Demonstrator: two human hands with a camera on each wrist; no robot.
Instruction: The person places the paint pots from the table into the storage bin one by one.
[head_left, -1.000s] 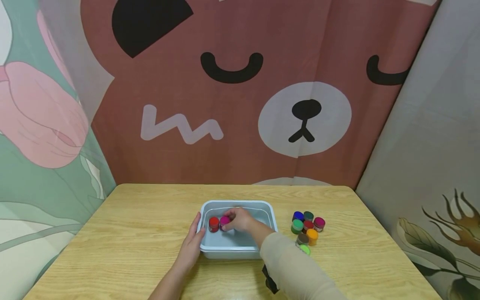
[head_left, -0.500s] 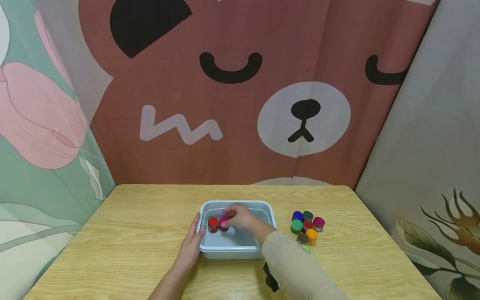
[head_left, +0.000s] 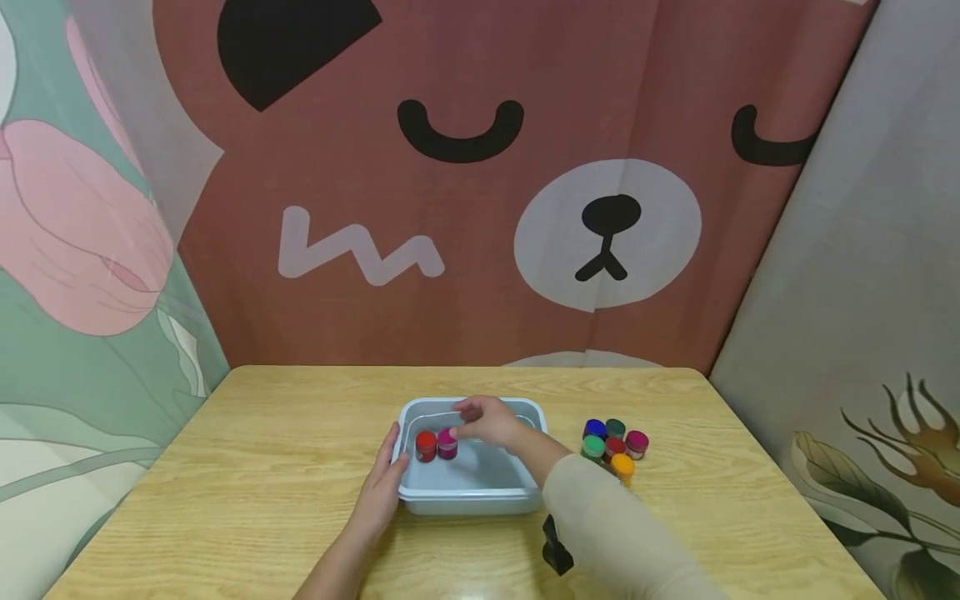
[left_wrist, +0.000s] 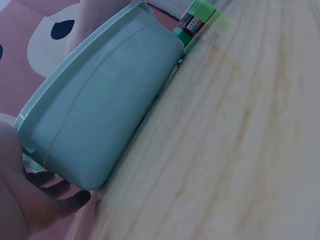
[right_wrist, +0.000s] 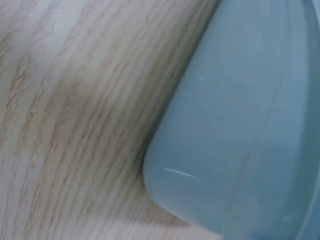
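Observation:
A light blue plastic tub (head_left: 472, 505) stands on the table, with a red-lidded paint jar (head_left: 426, 447) and a magenta-lidded paint jar (head_left: 447, 445) side by side in its left part. My left hand (head_left: 378, 483) holds the tub's left side, thumb over the rim; in the left wrist view the fingers (left_wrist: 60, 189) lie against the outer wall. Over the tub is my right hand (head_left: 491, 423), just right of the magenta jar, fingers loosely bent and holding nothing. The right wrist view has only the tub's outer wall (right_wrist: 225, 125) and wood, no hand.
Right of the tub stands a group of small paint jars, among them blue (head_left: 595, 429), green (head_left: 593, 447), magenta (head_left: 637, 443) and orange (head_left: 622, 467). My right sleeve (head_left: 615, 525) hides part of the group. A bear-print curtain (head_left: 480, 317) hangs behind the table (head_left: 247, 483).
My right hand has let go of the magenta jar and moved up and right from it. The jar stays beside the red one. My left hand keeps its place on the tub.

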